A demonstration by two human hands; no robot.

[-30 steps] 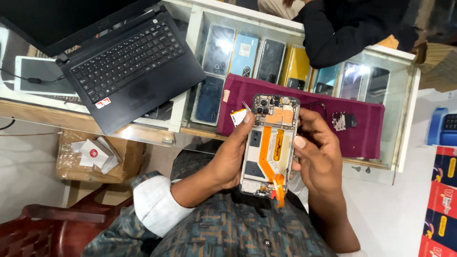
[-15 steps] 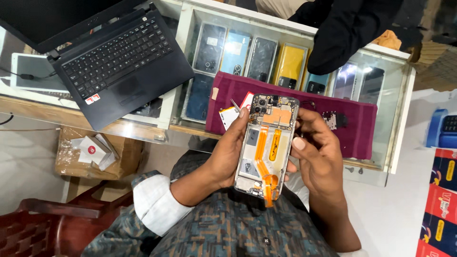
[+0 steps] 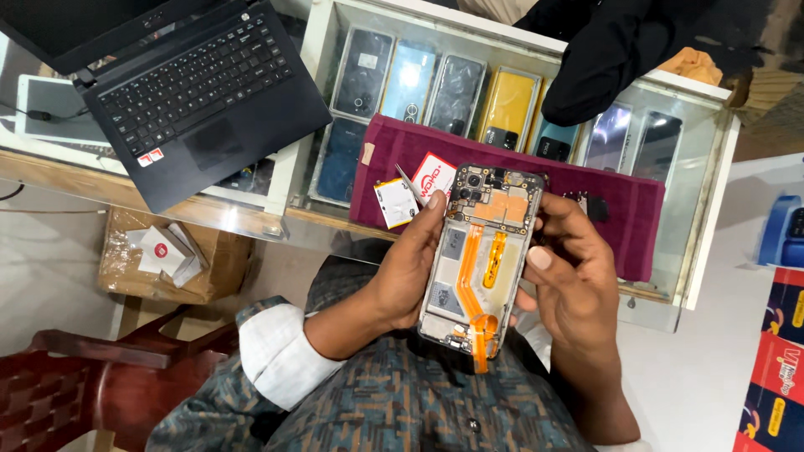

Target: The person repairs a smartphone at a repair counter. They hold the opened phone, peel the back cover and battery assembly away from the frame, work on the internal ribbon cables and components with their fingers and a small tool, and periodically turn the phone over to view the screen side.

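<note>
Glass-topped bench (image 3: 712,209) with a maroon cloth (image 3: 519,163) laid across it, likely to cushion small parts. One opened phone (image 3: 477,255), back cover off and orange flex cables showing, is held above the lap: left hand (image 3: 410,259) cupped around its left edge, right hand (image 3: 574,268) gripping the right edge, steadying it face-down for inspection. One laptop (image 3: 184,92) lies far left; about nine phones sit under the glass.
</note>
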